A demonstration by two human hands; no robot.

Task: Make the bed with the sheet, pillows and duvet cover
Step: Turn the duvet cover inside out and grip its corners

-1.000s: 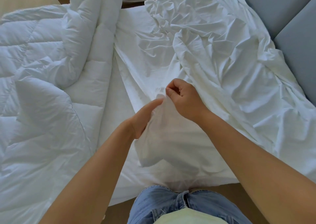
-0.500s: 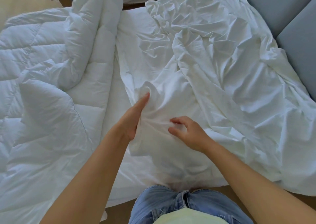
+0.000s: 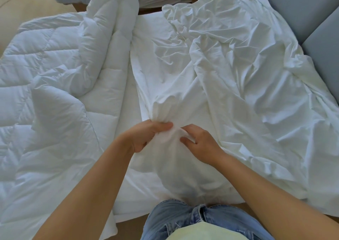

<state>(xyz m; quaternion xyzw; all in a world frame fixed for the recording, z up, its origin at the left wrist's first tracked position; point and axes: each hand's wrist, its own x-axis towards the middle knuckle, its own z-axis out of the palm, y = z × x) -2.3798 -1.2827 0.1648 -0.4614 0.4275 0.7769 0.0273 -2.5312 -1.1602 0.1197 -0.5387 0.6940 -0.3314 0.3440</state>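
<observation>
Looking down over the bed, we see both hands meeting on the near part of the white duvet cover [image 3: 238, 93], which lies crumpled across the right half of the mattress, its near edge hanging over the bedside in front of the person's jeans [image 3: 183, 219]. The left hand [image 3: 145, 137] has its fingers curled round a gathered bunch of the cover, thumb laid across the top, so that the cloth fans out in folds just beyond the knuckles. The right hand [image 3: 201, 144] sits just beside it, almost touching, with thumb and fingers bent and pinching the same cloth; we cannot make out how much it has hold of, as the fingertips sink into the folds. Below the two hands the cover hangs loosely. To the left, well apart from the hands, the quilted duvet [image 3: 55, 93] lies bare and partly rolled back on itself, one thick fold running up towards the far side. Between duvet and cover a flat strip of sheet [image 3: 117, 122] shows. A grey padded headboard [image 3: 302, 10] borders the bed on the right.
</observation>
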